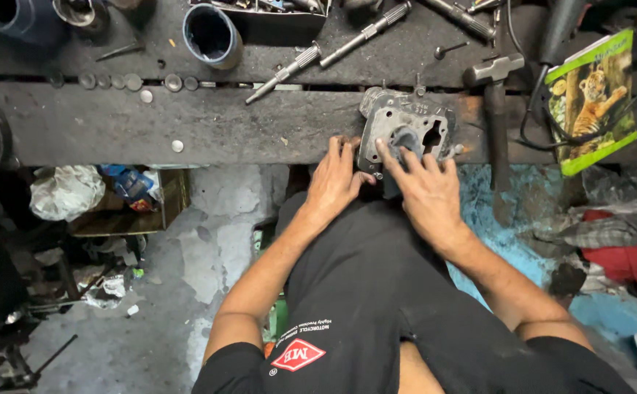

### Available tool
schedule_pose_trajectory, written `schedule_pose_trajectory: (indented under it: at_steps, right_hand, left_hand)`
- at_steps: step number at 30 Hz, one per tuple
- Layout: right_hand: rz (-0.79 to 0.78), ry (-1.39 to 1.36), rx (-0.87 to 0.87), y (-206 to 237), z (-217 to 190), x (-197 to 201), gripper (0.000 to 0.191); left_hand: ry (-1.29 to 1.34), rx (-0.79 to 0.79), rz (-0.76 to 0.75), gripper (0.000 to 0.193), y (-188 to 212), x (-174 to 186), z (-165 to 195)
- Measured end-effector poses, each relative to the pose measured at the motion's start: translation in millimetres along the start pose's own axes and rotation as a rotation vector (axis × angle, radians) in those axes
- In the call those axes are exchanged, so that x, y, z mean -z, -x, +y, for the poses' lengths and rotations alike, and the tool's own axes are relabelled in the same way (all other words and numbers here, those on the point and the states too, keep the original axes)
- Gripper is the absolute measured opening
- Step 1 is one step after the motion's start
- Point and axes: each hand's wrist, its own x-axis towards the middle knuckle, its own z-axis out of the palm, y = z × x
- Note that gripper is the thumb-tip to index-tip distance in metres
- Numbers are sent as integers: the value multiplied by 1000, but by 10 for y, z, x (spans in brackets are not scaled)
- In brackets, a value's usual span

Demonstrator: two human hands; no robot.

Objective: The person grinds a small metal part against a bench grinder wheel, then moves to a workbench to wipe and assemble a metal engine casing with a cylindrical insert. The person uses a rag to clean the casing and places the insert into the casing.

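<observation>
A grey metal engine cylinder block [406,124] lies on the dark wooden workbench [223,128] at its front edge. My left hand [335,182] grips the block's near left edge, thumb against its side. My right hand [426,191] rests on the block's lower face, with fingers spread over the round bore. Both hands touch the block. My black shirt and trousers fill the lower middle of the view.
A hammer [495,102] lies right of the block. Long metal rods [333,47], a blue cup [212,33], round washers [132,82] and a picture booklet [594,98] sit on the bench. Rags [618,248] and bags [66,191] litter the floor.
</observation>
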Motion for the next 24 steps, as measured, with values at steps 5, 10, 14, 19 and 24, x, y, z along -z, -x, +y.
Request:
schedule_pose_trajectory:
  at_steps: [5, 10, 14, 19, 24]
  right_hand:
    - [-206, -214, -197, -93, 265, 256, 104]
    - [-50, -259, -199, -109, 167, 158, 100]
    - [76, -503, -232, -64, 19, -210, 80]
    - [195, -741, -435, 187, 330, -301, 65]
    - [165, -578, -310, 94, 186, -305, 72]
  left_hand:
    - [49, -40, -42, 72, -68, 70, -44]
    - [74, 8, -128, 72, -154, 135, -49]
    - [73, -1, -154, 72, -232, 158, -30]
    - [84, -9, -182, 70, -281, 203, -11]
    - [51, -36, -177, 71, -307, 202, -20]
